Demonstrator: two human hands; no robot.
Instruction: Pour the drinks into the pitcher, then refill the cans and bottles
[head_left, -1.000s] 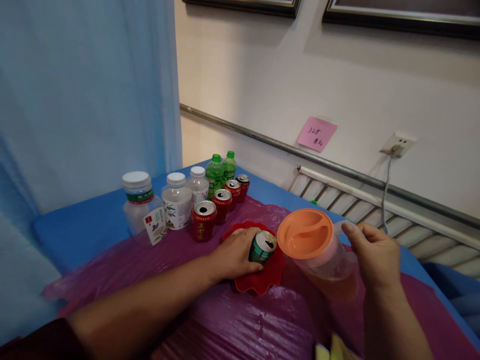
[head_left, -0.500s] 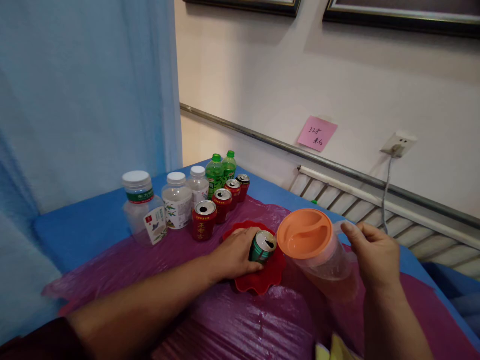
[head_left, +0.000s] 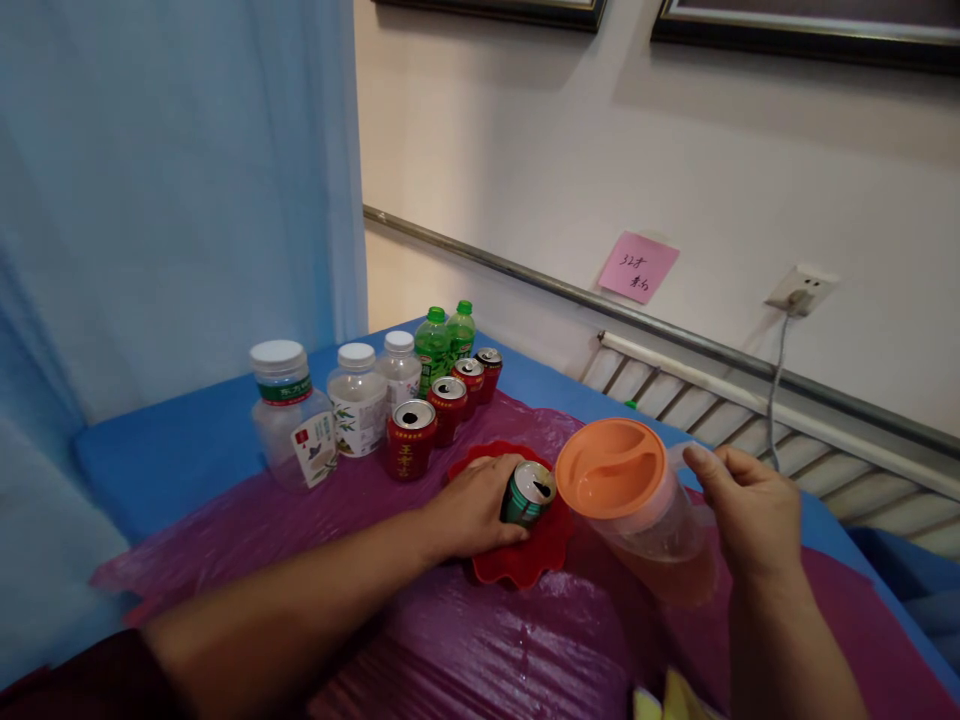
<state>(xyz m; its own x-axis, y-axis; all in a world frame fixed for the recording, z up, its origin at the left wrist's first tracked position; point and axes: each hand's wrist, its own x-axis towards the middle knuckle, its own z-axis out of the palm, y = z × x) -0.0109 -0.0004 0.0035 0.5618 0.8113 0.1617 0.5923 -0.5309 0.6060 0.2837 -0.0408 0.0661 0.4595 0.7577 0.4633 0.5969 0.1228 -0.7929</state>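
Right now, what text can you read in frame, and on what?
"32": pink note; handwriting after and below it unclear.
"王老吉": nearest red can.
"东方": green band on the large jar; rest blurred.
Too small or blurred: green can, other red cans, smaller jars, green bottles, large jar's tag.

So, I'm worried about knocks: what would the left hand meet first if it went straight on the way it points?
With the green can it grips leading, the left hand would probably meet the orange-lidded pitcher first; the depth between them is hard to judge.
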